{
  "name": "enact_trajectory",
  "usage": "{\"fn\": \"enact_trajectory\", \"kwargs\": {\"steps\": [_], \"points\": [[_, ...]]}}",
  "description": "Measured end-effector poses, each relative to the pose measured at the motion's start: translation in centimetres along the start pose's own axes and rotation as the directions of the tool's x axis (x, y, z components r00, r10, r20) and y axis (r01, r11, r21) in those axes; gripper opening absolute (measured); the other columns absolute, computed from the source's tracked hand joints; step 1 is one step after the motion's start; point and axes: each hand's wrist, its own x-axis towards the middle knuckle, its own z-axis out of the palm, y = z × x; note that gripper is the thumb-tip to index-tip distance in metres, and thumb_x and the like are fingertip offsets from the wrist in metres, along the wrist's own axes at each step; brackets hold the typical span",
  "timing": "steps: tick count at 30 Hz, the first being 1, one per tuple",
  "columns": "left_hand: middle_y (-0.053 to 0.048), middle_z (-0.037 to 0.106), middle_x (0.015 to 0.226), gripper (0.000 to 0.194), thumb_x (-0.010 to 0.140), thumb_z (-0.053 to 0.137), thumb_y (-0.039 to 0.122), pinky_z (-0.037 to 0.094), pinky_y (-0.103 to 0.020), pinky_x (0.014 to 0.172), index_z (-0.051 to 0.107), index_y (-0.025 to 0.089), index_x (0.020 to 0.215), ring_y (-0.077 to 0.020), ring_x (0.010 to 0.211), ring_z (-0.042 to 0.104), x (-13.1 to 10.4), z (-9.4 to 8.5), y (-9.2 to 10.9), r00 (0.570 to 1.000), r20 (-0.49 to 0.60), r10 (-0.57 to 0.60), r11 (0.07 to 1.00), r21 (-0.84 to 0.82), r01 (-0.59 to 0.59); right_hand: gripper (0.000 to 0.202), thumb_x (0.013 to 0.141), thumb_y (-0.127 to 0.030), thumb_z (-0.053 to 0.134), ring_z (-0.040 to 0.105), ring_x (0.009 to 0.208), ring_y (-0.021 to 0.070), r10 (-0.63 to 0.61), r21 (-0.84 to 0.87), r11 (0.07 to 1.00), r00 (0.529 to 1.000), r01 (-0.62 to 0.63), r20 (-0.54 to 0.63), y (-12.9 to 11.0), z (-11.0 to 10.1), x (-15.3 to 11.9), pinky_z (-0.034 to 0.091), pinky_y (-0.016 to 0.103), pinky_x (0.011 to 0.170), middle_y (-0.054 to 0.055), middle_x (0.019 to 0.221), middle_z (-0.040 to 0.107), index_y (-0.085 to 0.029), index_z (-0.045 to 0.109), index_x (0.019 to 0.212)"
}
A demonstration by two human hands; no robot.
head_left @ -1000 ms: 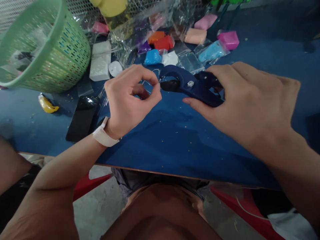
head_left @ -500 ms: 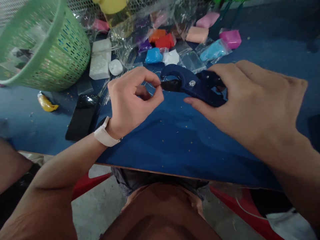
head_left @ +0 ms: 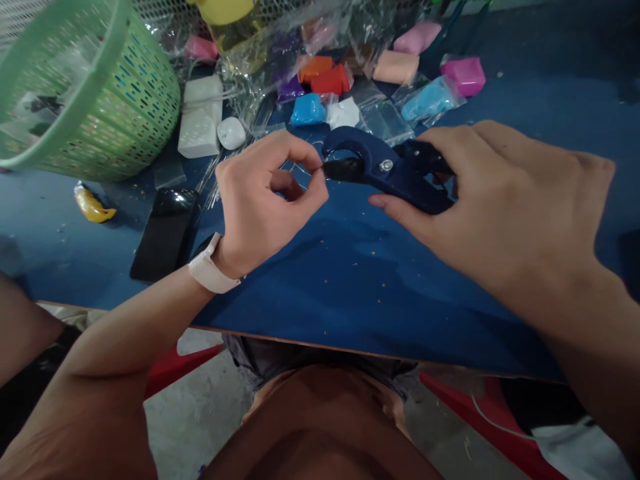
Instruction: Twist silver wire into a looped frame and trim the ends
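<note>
My right hand [head_left: 505,187] is closed around the handles of dark blue pruning shears [head_left: 380,163], which have a curved hook jaw and a black blade pointing left. My left hand [head_left: 275,193], with a white band on its wrist, pinches thumb and forefinger together right at the blade's tip. A thin, pale wire-like strand [head_left: 299,168] shows beside these fingertips; whether they hold it or the blade's end I cannot make out. Both hands are above the blue table [head_left: 350,280].
A green basket [head_left: 145,93] stands at the left, near a white box [head_left: 200,117], a white round-cornered case [head_left: 231,134], a black phone [head_left: 164,233] and a yellow wrapped piece [head_left: 93,203]. Behind the hands lie thin metal wires and colourful packets [head_left: 330,80]. The table edge runs close to my body.
Almost nothing differs. The shears and right hand have shifted very slightly to the right; the left hand keeps its pinch.
</note>
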Motion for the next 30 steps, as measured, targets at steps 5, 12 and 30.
{"fn": "enact_trajectory", "kwargs": {"steps": [5,12,30], "points": [[-0.002,0.083,0.101,0.015,0.112,0.072,0.035,0.065,-0.038,0.068,0.072,0.028,0.099,-0.0183,0.065,0.078,0.1,-0.1,0.0,0.999,0.027,-0.022,1.0,-0.005,0.022,0.069,0.115,-0.074,0.064,0.086,0.104,0.0477,0.001,-0.01,1.0,1.0,0.0,0.008,0.0,0.0,0.0,0.046,0.044,0.072,0.022,0.131,0.085,-0.014,0.076,0.147],[0.002,0.083,0.089,0.014,0.108,0.072,0.025,0.064,-0.034,0.067,0.071,0.028,0.095,-0.0143,0.061,0.074,0.4,-0.2,-0.1,0.992,-0.022,0.123,0.985,0.122,-0.12,0.077,0.117,-0.08,0.053,0.084,0.097,0.0439,-0.014,-0.043,0.999,0.999,0.016,0.032,0.2,-0.3,0.0,0.038,0.043,0.07,0.021,0.119,0.084,-0.013,0.076,0.147],[0.006,0.076,0.081,0.017,0.104,0.071,0.012,0.055,-0.03,0.059,0.069,0.028,0.098,-0.0117,0.062,0.068,0.8,-0.5,-1.4,0.912,0.04,0.407,0.88,0.249,-0.404,0.098,0.114,-0.095,0.026,0.072,0.078,0.0318,0.002,-0.136,0.991,0.998,0.007,0.06,0.3,-0.5,-0.3,0.029,0.043,0.071,0.015,0.099,0.076,-0.016,0.079,0.136]]}}
